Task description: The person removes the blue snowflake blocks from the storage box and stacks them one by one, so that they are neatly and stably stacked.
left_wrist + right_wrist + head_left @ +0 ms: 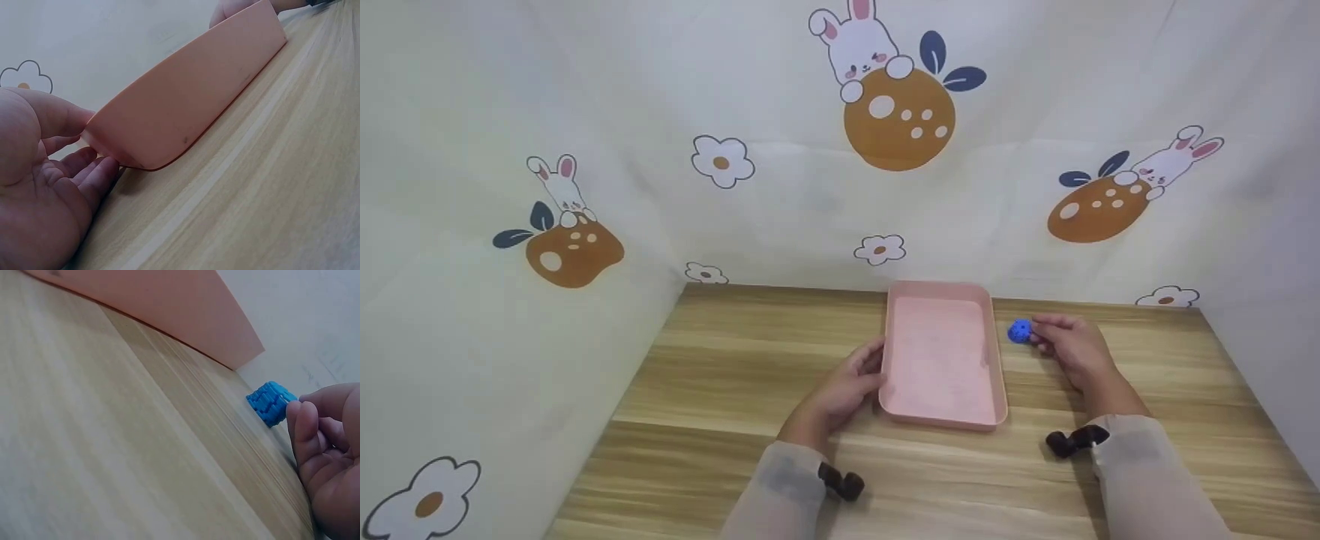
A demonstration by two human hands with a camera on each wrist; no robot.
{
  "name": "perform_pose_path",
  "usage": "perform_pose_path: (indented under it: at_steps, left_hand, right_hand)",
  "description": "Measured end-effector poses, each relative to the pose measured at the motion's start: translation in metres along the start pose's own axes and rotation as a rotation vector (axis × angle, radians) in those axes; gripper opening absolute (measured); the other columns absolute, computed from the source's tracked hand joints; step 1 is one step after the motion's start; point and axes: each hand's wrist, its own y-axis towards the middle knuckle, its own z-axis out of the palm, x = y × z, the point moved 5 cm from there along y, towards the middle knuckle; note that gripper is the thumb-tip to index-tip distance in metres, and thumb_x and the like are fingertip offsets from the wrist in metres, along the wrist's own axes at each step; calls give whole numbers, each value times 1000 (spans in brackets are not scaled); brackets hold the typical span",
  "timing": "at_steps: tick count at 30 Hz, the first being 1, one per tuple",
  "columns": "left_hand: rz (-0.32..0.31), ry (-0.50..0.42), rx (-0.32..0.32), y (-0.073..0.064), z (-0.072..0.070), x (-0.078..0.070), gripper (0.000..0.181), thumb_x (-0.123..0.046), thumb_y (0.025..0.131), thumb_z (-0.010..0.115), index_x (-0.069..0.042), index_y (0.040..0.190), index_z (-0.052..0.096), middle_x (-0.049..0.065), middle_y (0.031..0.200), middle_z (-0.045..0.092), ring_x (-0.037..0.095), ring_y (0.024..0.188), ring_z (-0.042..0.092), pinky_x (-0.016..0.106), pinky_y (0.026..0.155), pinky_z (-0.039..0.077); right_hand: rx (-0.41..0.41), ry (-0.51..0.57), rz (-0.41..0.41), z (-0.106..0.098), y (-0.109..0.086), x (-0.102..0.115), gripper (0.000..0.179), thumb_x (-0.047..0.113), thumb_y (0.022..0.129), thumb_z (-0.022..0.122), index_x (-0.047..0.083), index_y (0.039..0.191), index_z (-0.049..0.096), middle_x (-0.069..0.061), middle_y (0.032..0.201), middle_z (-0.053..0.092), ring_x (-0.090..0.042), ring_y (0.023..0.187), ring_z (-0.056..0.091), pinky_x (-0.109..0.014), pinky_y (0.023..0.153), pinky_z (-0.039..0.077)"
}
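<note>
A shallow pink rectangular tray [941,360] lies on the wooden table with nothing in it. My left hand [847,386] grips its left side; in the left wrist view the thumb meets the upper rim of the tray [185,95] and curled fingers touch low on its wall. Right of the tray, my right hand [1076,349] pinches a small blue toy wheel [1020,331] between thumb and fingertips. The right wrist view shows the ridged tread of this wheel [271,404], close to the tabletop; whether it touches the wood I cannot tell.
The wood-grain tabletop [750,337] ends at a pale cloth backdrop [780,210] printed with rabbits, oranges and flowers. More pale cloth [472,337] stands along the left side and the right. The tray's far end is close to the back cloth.
</note>
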Motion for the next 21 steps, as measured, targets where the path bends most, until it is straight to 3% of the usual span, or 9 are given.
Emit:
perform_pose_path:
  at_steps: [12, 21]
  left_hand:
    - [-5, -8, -2, 0, -1, 1, 71, 5, 103, 51, -4, 169, 26, 16, 178, 28, 32, 168, 20, 50, 138, 19]
    - [-15, 2, -2, 0, -1, 1, 71, 4, 104, 52, -5, 169, 26, 15, 178, 28, 32, 168, 21, 50, 138, 20]
  right_hand:
    - [-25, -69, -12, 2, -3, 3, 45, 14, 102, 71, -11, 139, 61, 7, 87, 77, -4, 79, 70, -18, 71, 62]
    - [-34, -29, -11, 2, -4, 3, 47, 13, 103, 70, -12, 141, 59, 5, 85, 77, -4, 77, 69, -18, 70, 62]
